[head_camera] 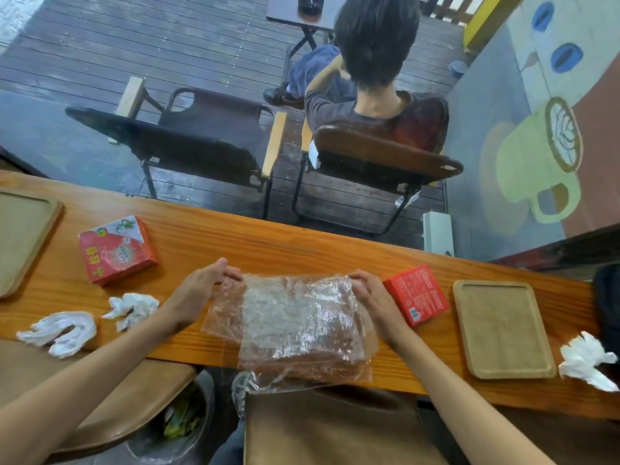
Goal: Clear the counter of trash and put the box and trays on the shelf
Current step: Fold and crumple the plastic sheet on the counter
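A clear crinkled plastic bag [295, 327] lies on the wooden counter [268, 243] in front of me. My left hand [204, 283] pinches its far left corner and my right hand [369, 297] pinches its far right corner. A large red box [115, 250] sits to the left, a smaller red box [417, 295] just right of my right hand. One wooden tray [503, 330] lies at the right, another tray [23, 236] at the far left edge. Crumpled white tissues lie at left [58, 332], [132, 308] and at far right [585, 360].
A bin [174, 414] holding trash stands below the counter's near edge, between two brown stool seats [328, 427]. Beyond the counter a person sits with their back to me on a chair [385, 156], beside a vacant black chair [188, 142].
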